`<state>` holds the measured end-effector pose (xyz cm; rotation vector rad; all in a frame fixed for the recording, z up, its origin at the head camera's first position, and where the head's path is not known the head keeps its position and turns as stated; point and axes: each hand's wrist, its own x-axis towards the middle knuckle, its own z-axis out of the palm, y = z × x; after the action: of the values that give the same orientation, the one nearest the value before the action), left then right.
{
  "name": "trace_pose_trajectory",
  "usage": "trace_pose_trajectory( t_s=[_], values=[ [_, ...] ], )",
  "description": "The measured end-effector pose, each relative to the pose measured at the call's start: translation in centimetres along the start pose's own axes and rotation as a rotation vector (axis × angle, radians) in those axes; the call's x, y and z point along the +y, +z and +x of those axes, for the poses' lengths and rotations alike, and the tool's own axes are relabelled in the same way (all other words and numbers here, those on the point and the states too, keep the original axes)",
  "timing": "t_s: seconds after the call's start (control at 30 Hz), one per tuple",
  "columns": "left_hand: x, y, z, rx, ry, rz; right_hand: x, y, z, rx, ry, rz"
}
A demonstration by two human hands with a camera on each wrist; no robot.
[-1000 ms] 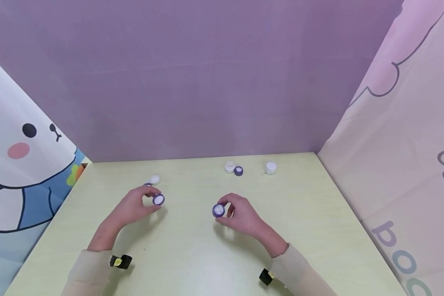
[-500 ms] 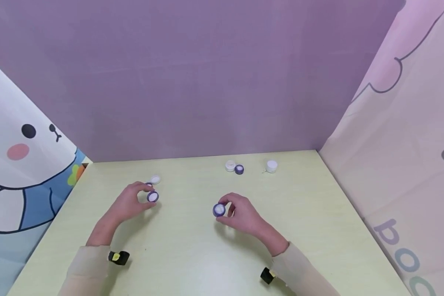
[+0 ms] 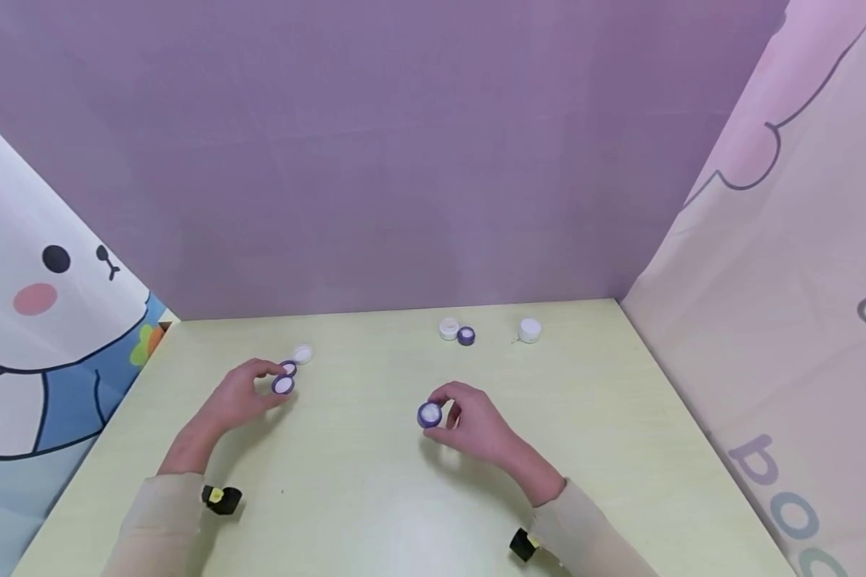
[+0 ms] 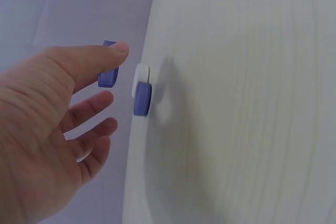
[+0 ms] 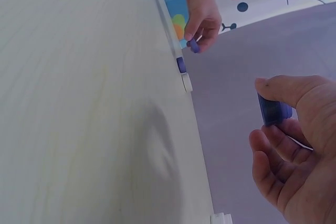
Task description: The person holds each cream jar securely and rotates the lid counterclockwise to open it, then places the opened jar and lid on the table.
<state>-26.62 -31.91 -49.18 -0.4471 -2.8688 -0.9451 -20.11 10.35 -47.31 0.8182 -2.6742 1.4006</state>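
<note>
Left hand (image 3: 232, 398) pinches a round white-faced purple plastic cap (image 3: 283, 385); well apart, right hand (image 3: 476, 422) pinches a thicker round purple plastic piece (image 3: 429, 414). Edge grips probably leave faces uncovered.

- The left hand (image 3: 241, 394) has shifted leftward over the table (image 3: 375, 497), carrying the purple cap (image 3: 283, 385) pinched between its thumb and forefinger.
- A second purple cap (image 3: 289, 368), mostly hidden behind that forefinger a second ago, now shows its pale face just beyond the fingertips.
- The white disc (image 3: 303, 354), earlier straight beyond the forefinger, now lies past the fingertips, beyond them and to their right.
- The gap between the left fingertips and the right hand (image 3: 476, 425) has widened.
- Behind the left fingers, the black wrist camera (image 3: 222, 500) and cuff (image 3: 166, 505) have slid left too.
</note>
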Motion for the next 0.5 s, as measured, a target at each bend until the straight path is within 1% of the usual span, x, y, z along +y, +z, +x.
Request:
trace_pose_trajectory(
  t_s=[0.23, 0.4, 0.5],
  values=[
    [-1.1, -0.4, 0.3, -0.021, -0.029, 0.021, 0.1, -0.1, 0.0, 0.005, -0.004, -0.008],
    [-1.3, -0.7, 0.0, -0.041, -0.035, 0.028, 0.3, 0.0, -0.1, -0.007, 0.017, -0.007],
    [-1.7, -0.8, 0.0, -0.05, -0.022, 0.028, 0.3, 0.0, -0.1, 0.006, 0.013, -0.006]
  ],
)
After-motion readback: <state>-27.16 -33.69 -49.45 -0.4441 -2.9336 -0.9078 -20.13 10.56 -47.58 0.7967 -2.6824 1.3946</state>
